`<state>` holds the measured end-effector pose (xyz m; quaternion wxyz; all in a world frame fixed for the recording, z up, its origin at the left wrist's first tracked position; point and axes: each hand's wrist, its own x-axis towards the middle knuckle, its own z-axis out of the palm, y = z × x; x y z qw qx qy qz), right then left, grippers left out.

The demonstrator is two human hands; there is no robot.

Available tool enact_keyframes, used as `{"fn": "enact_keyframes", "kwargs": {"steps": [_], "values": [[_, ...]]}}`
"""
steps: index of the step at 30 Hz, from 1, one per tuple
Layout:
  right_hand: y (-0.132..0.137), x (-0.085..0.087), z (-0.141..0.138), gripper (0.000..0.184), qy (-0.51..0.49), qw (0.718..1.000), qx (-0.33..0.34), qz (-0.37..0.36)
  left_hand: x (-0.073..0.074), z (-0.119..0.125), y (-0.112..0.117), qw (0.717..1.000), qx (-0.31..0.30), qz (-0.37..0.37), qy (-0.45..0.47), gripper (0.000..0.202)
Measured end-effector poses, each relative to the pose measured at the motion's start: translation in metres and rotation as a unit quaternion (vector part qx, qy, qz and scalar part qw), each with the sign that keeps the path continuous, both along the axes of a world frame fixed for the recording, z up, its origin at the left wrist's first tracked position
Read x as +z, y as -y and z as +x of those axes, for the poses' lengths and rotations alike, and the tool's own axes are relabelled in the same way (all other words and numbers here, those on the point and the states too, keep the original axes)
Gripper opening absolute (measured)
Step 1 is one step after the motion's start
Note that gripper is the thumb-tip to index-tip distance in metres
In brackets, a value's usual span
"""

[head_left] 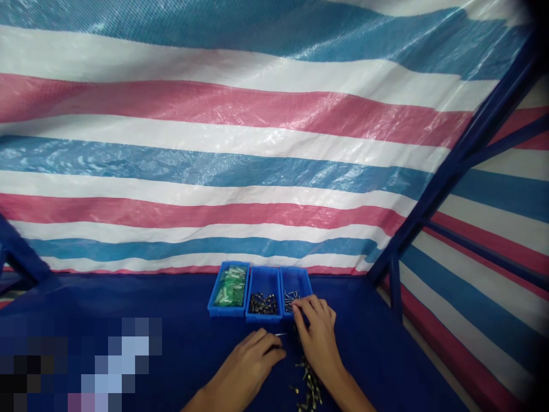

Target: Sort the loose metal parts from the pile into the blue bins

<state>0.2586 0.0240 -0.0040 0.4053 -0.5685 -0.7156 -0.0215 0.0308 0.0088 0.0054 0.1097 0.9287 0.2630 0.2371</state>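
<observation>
My left hand (pixel 254 356) rests on the blue table (pixel 171 337) with fingers curled, pinching a thin metal pin that sticks out to the right. My right hand (pixel 316 332) reaches forward, its fingertips bent at the front edge of the right blue bin (pixel 295 281), which holds several small silver screws. The middle bin (pixel 262 283) holds dark small parts. The left bin (pixel 230 286) holds green translucent parts. A heap of small dark and brass parts (pixel 309 389) lies on the table under my right wrist.
A striped pink, white and blue tarp (pixel 240 143) hangs behind the table. A blue metal frame (pixel 454 166) rises at the right. A blurred patch (pixel 81 366) covers the lower left.
</observation>
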Motion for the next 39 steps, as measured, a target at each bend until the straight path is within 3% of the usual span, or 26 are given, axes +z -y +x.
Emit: {"fn": "enact_keyframes", "kwargs": {"steps": [13,25,29,34,39], "values": [[0.003,0.004,-0.001,0.024,0.011,0.999,-0.016,-0.042,-0.009,-0.002,-0.005,0.997,0.036,0.061,0.014,0.029],[0.007,0.010,-0.002,0.020,-0.008,0.999,0.030,-0.035,-0.003,0.002,-0.003,0.972,0.068,-0.071,0.212,0.027],[0.007,0.011,-0.003,0.020,-0.012,0.999,0.030,-0.035,-0.005,-0.002,-0.005,0.970,0.066,-0.074,0.222,0.024],[0.007,0.013,-0.002,0.019,-0.020,0.999,0.027,-0.037,-0.017,-0.005,-0.006,0.969,0.079,-0.056,0.229,0.019],[0.006,0.012,-0.002,0.020,-0.021,0.998,0.028,-0.043,-0.024,-0.007,-0.008,0.969,0.063,-0.038,0.238,0.037]]}}
